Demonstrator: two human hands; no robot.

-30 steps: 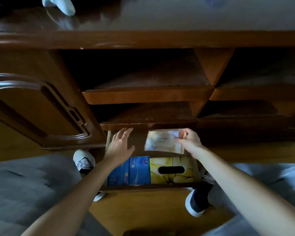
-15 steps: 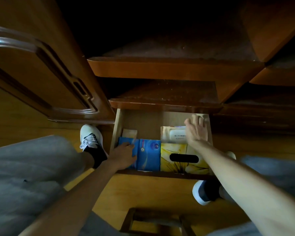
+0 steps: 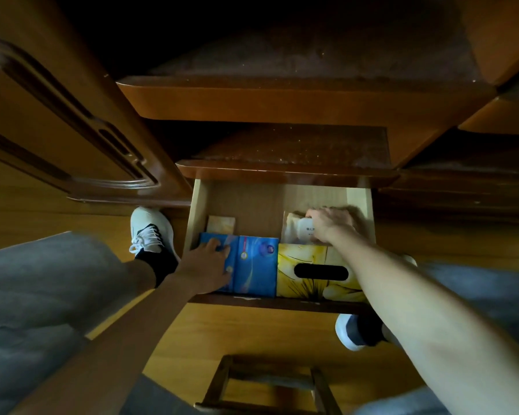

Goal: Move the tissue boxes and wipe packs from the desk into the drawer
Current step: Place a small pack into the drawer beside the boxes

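The pale wooden drawer (image 3: 196, 217) stands pulled out below the desk shelves. At its front lie two blue tissue packs (image 3: 256, 266) side by side and a yellow tissue box (image 3: 306, 256) with a black oval slot. Behind the yellow box lies a beige wipe pack (image 3: 297, 230) with a white lid, and my right hand (image 3: 331, 223) rests on it with fingers curled over its top. My left hand (image 3: 209, 266) lies flat on the left blue pack. A small orange pack (image 3: 221, 224) sits at the drawer's back left.
Two dark shelves (image 3: 282, 172) overhang the drawer's back. An open cabinet door (image 3: 57, 115) angles out on the left. My white shoes (image 3: 149, 232) stand on the wood floor beside the drawer, and a wooden stool frame (image 3: 267, 381) is below.
My right hand brought the wipe pack down from above the drawer and set it behind the yellow box. My left hand dropped onto the blue pack. The view tilted downward.
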